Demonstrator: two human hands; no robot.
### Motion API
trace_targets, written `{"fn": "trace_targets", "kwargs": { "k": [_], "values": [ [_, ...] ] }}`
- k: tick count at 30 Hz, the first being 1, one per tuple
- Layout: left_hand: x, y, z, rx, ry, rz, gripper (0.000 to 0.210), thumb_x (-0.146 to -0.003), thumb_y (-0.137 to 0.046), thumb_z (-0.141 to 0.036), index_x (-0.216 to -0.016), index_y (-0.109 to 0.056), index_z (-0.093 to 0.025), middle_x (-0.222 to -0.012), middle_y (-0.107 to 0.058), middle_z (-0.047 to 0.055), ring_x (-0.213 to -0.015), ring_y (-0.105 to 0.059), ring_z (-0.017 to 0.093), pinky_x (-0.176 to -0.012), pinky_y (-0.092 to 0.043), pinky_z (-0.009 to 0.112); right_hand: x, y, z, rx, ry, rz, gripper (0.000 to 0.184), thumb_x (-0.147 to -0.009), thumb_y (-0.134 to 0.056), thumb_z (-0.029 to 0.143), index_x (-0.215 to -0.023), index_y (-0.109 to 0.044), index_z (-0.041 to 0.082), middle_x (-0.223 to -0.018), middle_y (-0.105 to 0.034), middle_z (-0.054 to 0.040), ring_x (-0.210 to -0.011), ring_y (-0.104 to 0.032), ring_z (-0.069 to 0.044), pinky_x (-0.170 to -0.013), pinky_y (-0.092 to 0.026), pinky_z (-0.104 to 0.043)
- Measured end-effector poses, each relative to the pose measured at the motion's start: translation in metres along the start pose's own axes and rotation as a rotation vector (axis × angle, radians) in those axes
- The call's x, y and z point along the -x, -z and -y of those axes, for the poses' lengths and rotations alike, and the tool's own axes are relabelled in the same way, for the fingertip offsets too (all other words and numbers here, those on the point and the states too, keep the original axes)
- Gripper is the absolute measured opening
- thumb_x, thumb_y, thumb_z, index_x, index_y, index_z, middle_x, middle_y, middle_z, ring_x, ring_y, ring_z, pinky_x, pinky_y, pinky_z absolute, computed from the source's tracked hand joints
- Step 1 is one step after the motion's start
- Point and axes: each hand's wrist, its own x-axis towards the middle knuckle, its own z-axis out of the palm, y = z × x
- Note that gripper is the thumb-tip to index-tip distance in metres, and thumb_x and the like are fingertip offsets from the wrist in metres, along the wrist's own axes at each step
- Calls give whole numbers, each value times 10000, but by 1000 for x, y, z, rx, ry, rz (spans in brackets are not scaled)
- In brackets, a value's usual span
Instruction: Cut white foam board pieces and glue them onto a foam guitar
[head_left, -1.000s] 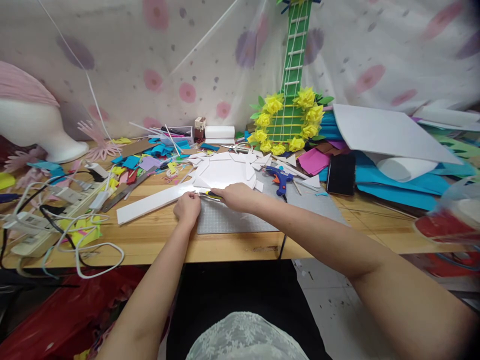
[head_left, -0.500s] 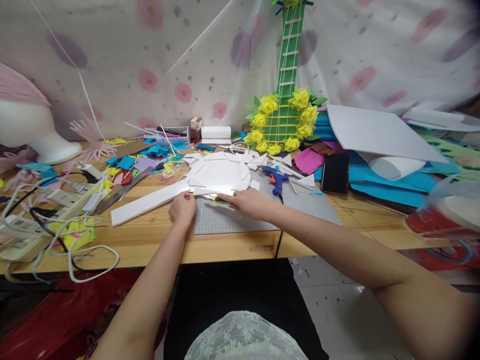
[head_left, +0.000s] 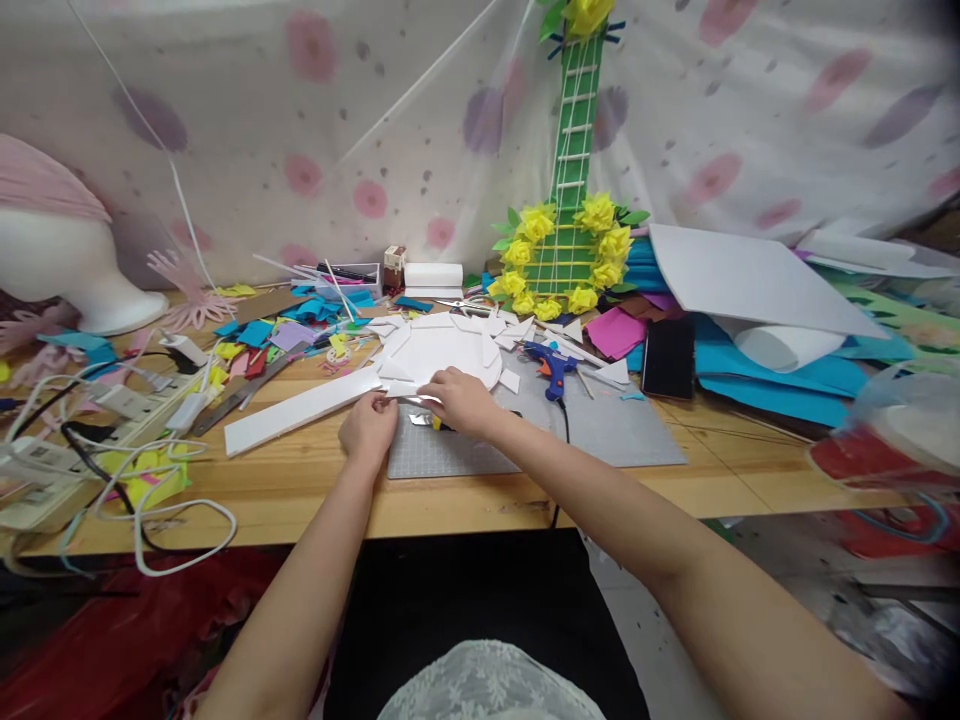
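Note:
My left hand [head_left: 369,428] is closed, its fingertips pinching the left end of a small white foam board strip [head_left: 403,390]. Over the strip's right part, my right hand [head_left: 461,402] has its fingers bent and pressed on the same piece. Partly under the right hand lies a yellow and black utility knife [head_left: 437,423], flat on the grey cutting mat [head_left: 600,435]. Just beyond both hands is a rounded white foam board [head_left: 442,350] with flat white pieces around its border. A long white strip [head_left: 300,408] extends from it to the left.
A blue glue gun [head_left: 553,370] with a black cord rests right of the hands. Behind stands a green guitar shape [head_left: 571,180] with yellow flowers. Cables and a power strip [head_left: 142,430] crowd the left; a black phone [head_left: 669,358] and blue sheets [head_left: 780,375] lie right.
My right hand has let go of the utility knife, which now lies on the mat, and has moved left onto the small strip. My left hand stays at the strip's left end.

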Motion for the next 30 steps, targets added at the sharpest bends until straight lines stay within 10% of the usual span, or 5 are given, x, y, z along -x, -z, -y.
{"fn": "trace_targets", "kwargs": {
  "k": [30],
  "values": [
    [-13,-15,10,-31,-404,-187,123,-814,-534,-292,-876,-615,-224,-935,-625,14,-853,-587,162,-688,-410,264,-45,-26,-21,-19,119,9,266,-864,-459,294,-991,-689,251,-919,-641,-61,-895,-467,-196,-744,-301,-292]
  ]
}}
